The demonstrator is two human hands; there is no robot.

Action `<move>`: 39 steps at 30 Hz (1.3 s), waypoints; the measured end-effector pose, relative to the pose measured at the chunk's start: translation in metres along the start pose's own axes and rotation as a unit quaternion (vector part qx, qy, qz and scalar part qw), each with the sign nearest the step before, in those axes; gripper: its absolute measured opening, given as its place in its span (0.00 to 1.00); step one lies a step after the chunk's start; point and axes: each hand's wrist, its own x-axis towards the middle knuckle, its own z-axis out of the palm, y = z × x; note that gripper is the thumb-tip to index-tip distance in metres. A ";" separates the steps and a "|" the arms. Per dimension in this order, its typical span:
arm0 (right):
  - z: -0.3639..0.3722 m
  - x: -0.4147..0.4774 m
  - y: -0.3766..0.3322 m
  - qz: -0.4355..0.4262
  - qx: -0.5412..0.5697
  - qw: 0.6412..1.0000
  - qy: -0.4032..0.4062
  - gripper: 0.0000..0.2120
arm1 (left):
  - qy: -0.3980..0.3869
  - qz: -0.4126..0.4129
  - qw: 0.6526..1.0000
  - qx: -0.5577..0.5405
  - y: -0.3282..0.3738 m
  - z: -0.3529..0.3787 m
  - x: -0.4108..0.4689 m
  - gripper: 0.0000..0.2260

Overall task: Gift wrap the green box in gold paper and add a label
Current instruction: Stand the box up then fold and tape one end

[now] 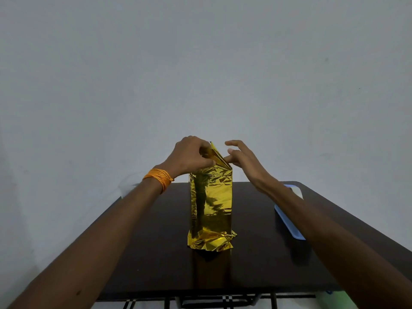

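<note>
A tall box wrapped in shiny gold paper [211, 204] stands upright in the middle of the dark table [156, 253]. The green box itself is hidden under the paper. Loose crumpled paper flares out at its foot. At the top, a folded flap of gold paper [215, 155] sticks up. My left hand [191, 156] pinches this flap from the left, fingers curled on it. My right hand [242, 160] is at the flap's right side, one fingertip touching the fold and the other fingers spread and straight.
A light blue tray [287, 221] lies on the right side of the table, partly behind my right forearm, with a white object [297, 190] at its far end. A clear plastic thing [127, 186] sits at the table's far left corner. A plain wall stands behind.
</note>
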 end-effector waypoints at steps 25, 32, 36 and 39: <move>0.016 0.022 -0.010 -0.011 -0.093 0.993 -0.066 0.21 | -0.050 -0.200 0.923 -0.324 -0.017 0.012 0.007 0.16; 0.021 0.024 -0.006 -0.009 -0.077 0.993 -0.093 0.30 | -0.087 -0.266 0.921 -0.270 -0.021 0.017 0.003 0.05; 0.017 0.023 -0.009 -0.003 -0.053 0.993 -0.102 0.35 | -0.149 -0.269 0.921 -0.239 -0.020 0.015 -0.002 0.08; 0.016 0.021 -0.009 -0.010 -0.054 0.994 -0.099 0.35 | -0.154 -0.253 0.924 -0.242 -0.021 0.013 -0.004 0.09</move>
